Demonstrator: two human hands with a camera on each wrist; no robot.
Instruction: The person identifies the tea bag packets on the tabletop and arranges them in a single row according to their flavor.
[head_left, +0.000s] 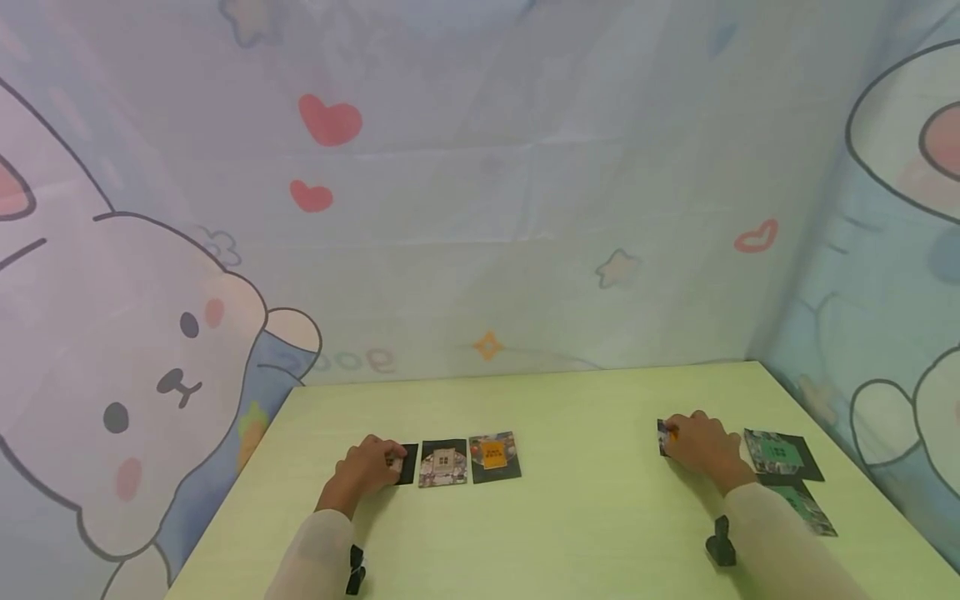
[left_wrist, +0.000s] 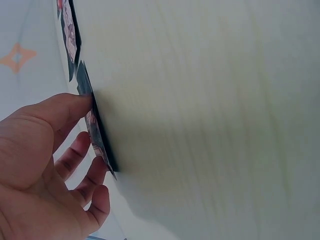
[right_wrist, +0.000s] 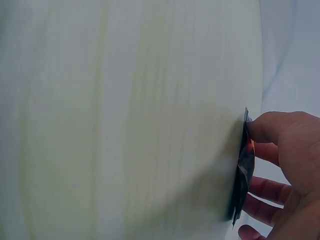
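Note:
My left hand (head_left: 369, 467) grips a flat dark packet (head_left: 408, 465) at the left end of a short row, covering much of it. In the left wrist view the thumb presses near one end of this packet (left_wrist: 96, 131), with fingertips at the other. Beside it lie a packet with a beige label (head_left: 444, 463) and one with an orange label (head_left: 493, 455). On the right, my right hand (head_left: 703, 450) holds another dark packet (head_left: 663, 437) close over the table. In the right wrist view, thumb and fingers grip that slightly crinkled packet (right_wrist: 243, 167), which shows a little orange.
Two green-labelled packets, one farther back (head_left: 780, 452) and one nearer (head_left: 808, 507), lie beyond my right hand near the edge of the pale yellow-green table (head_left: 585, 500). A printed cloth (head_left: 525, 208) with hearts and cartoon animals hangs behind and at both sides.

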